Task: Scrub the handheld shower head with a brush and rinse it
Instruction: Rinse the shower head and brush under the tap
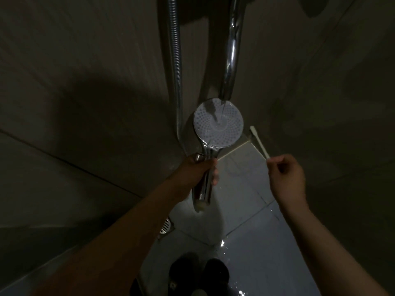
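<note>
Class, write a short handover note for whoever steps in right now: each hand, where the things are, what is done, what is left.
Left hand grips the shower head by its handle, face up under the spout; water runs onto the face.
Right hand pinches the brush by its end, held off to the right, not touching the shower head.
Done: rinsing is under way; scrubbing cannot be judged.
Left: finish the rinse, scrub again if needed.

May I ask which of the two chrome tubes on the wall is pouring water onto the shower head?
The smooth, curved spout on the right: its stream hits the shower head. The ribbed hose beside it pours nothing.
</note>
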`<state>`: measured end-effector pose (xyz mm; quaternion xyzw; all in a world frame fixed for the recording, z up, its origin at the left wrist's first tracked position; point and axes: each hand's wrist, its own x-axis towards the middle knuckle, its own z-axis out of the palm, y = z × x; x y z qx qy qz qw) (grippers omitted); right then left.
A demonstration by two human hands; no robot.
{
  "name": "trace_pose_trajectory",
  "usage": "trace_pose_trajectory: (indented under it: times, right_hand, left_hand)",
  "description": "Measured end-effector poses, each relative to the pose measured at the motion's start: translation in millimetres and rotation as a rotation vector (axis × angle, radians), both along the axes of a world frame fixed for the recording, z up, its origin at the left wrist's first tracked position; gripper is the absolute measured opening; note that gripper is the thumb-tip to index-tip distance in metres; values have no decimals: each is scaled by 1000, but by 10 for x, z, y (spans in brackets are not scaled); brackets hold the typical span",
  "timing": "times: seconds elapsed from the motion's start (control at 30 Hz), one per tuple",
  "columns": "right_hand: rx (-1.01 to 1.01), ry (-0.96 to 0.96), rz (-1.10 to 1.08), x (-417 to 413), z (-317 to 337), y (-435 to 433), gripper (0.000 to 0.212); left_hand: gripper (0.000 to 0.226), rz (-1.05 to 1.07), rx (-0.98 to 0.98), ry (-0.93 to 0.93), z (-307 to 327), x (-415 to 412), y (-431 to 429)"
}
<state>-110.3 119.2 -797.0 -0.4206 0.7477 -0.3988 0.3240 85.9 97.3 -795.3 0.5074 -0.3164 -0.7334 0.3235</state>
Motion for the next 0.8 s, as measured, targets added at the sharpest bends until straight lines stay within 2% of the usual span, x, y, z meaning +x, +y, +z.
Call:
trace_pose_trajectory:
  times: [0.1,0.3,0.43,0.53,0.7,0.8]
  right_hand:
    - [-35,-42,-16,23,53,8,9]
    - [-29,-62,7,140,27,-5,14]
    - [-34,-70,7,138,33,8,12]
    - [-28,-84,3,130,51,36,13]
    - [-37,-72,-18,104,89,11,8]
    - [-52,-71,-26,73,106,-18,7]
  left_hand:
    - [14,-25,9,8,-15,-27,21]
    - [13,-88,6,-22,-34,-10,95]
    - [20,-59,-5,-64,-50,60,169]
    - [16,-15,0,-123,-62,135,217]
    - [7,81,23,-103,-63,197,174]
    - [11,99,30,-86,-14,161,82]
